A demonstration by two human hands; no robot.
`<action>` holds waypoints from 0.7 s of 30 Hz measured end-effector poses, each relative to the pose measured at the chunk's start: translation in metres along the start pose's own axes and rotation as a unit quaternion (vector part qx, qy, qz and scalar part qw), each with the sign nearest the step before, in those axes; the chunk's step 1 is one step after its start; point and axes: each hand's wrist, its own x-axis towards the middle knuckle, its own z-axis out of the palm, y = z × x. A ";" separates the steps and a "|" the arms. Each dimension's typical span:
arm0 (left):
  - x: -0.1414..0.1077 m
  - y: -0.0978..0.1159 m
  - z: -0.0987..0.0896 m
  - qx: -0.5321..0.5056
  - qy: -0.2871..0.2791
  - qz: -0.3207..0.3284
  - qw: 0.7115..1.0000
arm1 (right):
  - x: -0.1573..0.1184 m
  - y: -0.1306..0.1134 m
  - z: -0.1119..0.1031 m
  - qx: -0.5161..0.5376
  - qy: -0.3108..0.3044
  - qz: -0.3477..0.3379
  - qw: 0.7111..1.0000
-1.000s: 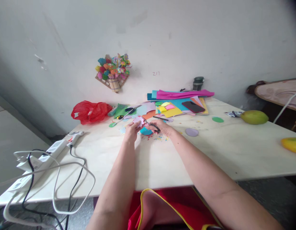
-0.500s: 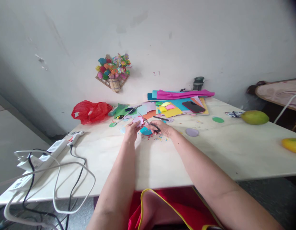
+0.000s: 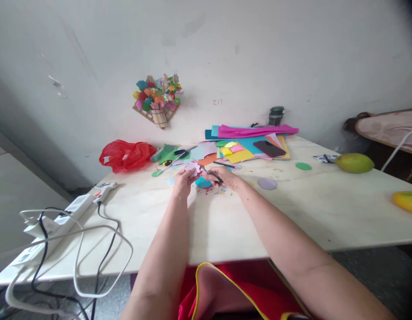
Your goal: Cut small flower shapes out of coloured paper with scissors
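Between the fingers of my left hand (image 3: 183,181) is a pale pink paper flower (image 3: 192,168) with a scalloped, darker pink edge. My right hand (image 3: 226,176) grips a pair of scissors (image 3: 216,176) with dark handles. The scissor blades point left and lie right beside the flower's edge; whether they touch it I cannot tell. Below the hands a blue paper disc (image 3: 203,182) rests on the table, partly covered. Tiny coloured paper scraps (image 3: 222,191) are scattered around it.
Behind my hands lie coloured paper sheets (image 3: 249,149), a phone (image 3: 269,149), a pen (image 3: 223,164) and a second pair of scissors (image 3: 181,153). A red plastic bag (image 3: 128,155) and a power strip (image 3: 64,218) with cables are at left. At right are paper discs (image 3: 267,183) and a mango (image 3: 354,163).
Almost nothing differs. Both hands, the flower and the scissors keep nearly the same place, with at most a tiny shift of the scissors at the flower's edge.
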 end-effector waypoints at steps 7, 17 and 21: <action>-0.002 0.003 0.003 0.005 0.008 -0.003 1.000 | 0.000 -0.002 0.001 0.001 0.012 0.001 1.000; -0.002 0.002 0.002 0.008 0.012 -0.003 1.000 | 0.000 -0.002 0.001 0.005 0.009 0.005 1.000; -0.002 0.002 0.002 -0.001 0.009 -0.004 1.000 | 0.001 0.000 0.001 0.003 0.004 0.007 1.000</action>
